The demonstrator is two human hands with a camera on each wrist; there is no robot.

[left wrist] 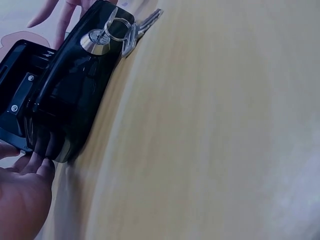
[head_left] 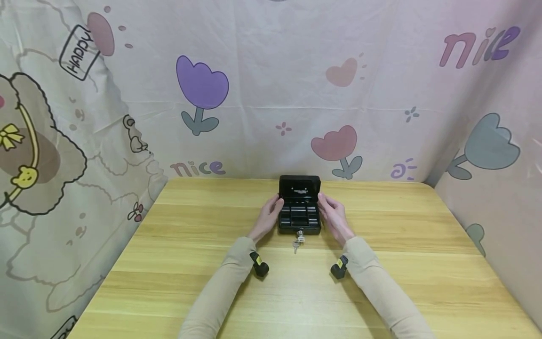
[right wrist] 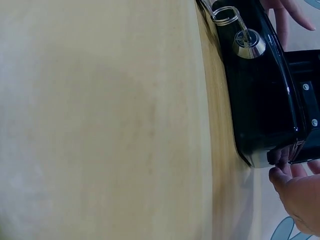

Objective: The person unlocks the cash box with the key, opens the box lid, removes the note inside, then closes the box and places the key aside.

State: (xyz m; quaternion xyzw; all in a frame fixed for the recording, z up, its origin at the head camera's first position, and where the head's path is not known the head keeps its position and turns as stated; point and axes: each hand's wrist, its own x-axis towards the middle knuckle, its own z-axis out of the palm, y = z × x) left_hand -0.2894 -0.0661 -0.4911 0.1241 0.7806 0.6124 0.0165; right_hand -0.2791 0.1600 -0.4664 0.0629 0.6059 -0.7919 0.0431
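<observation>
A black cash box (head_left: 299, 231) stands on the table with its lid (head_left: 299, 181) raised at the back. Its divided tray (head_left: 298, 210) shows inside. My left hand (head_left: 268, 215) holds the box's left side near the lid hinge. On the other side, my right hand (head_left: 334, 214) holds the box at the matching rear corner. A key sits in the round lock (left wrist: 96, 42) on the front face, and more keys (left wrist: 131, 39) hang from its ring. The fingertips behind the box are partly hidden in both wrist views.
The wooden table (head_left: 296, 301) carries the box near its back edge. A patterned cloth (head_left: 271, 84) hangs behind and along both sides. A small black camera (head_left: 259, 265) is worn on the left wrist, another camera (head_left: 339, 267) on the right.
</observation>
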